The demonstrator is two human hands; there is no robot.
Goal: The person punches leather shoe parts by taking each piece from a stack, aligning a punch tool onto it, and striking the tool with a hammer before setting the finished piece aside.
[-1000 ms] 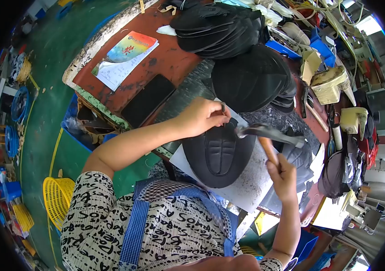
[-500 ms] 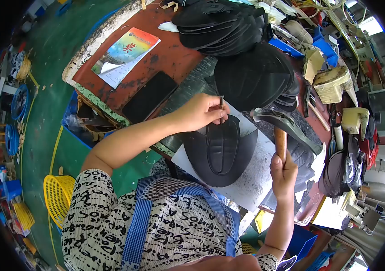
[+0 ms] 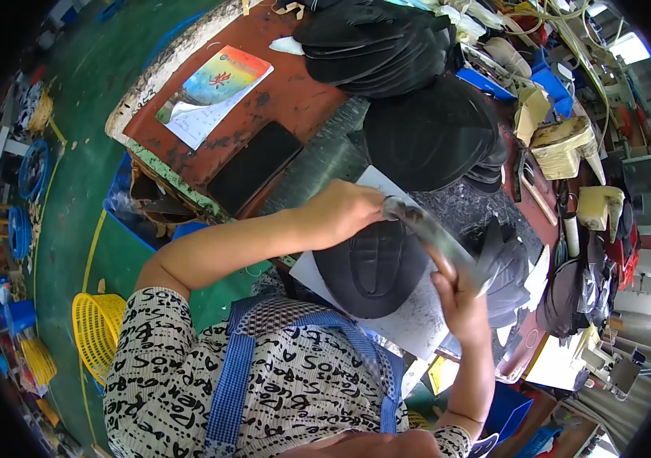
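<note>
My right hand [image 3: 461, 305] is wrapped round the wooden handle of a hammer [image 3: 426, 229], whose head is smeared by motion. The hammer face is right at the fingers of my left hand [image 3: 344, 212]. That hand is closed on a slim metal punch, now hidden behind the hand and the hammer head. Under both lies a black shoe upper piece [image 3: 367, 271] with a stitched, ridged middle panel. It rests on a white board [image 3: 425, 320], and its upper edge is covered by my left hand and the hammer.
Stacks of black pieces [image 3: 432, 133] lie beyond the board. A dark phone [image 3: 255, 166] and a colourful notebook [image 3: 219, 88] are on the red-brown table [image 3: 295, 91]. Tools and yellowish shoe-form shapes [image 3: 566, 145] crowd the right side. A yellow basket [image 3: 99, 336] stands on the left.
The hammer has swung left and down from the right side to the top of the punch. My left hand sits slightly lower, and the punch has gone out of sight.
</note>
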